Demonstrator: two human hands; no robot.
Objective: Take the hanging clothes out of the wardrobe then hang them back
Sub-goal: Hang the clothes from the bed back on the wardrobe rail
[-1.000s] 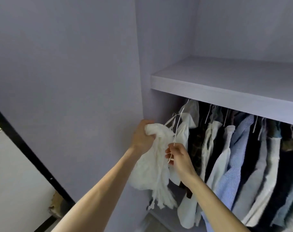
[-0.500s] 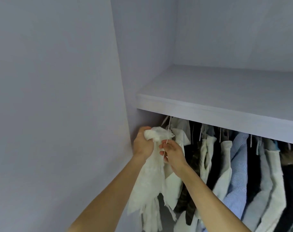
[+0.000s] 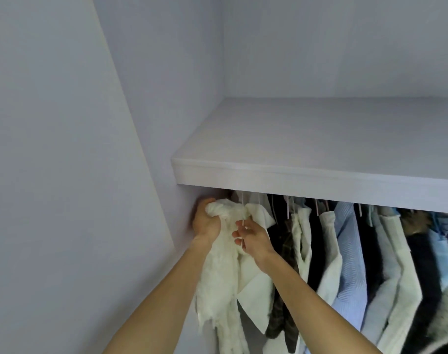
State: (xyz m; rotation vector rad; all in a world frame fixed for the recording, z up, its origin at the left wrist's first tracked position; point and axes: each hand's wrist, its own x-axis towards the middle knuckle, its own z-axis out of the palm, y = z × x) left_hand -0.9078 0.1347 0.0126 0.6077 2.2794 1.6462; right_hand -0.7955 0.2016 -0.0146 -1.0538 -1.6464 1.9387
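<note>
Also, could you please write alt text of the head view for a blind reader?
A person's left hand grips the bunched top of a white garment while the right hand holds its thin hanger, under a wardrobe shelf. More shirts hang to the right.

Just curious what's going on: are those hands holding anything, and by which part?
The left hand grips the white garment by its bunched top; the right hand pinches the thin hanger wire, just below the shelf.

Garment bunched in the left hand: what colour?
Plain cream-white; the garment in the left hand shows best in head view.
</note>
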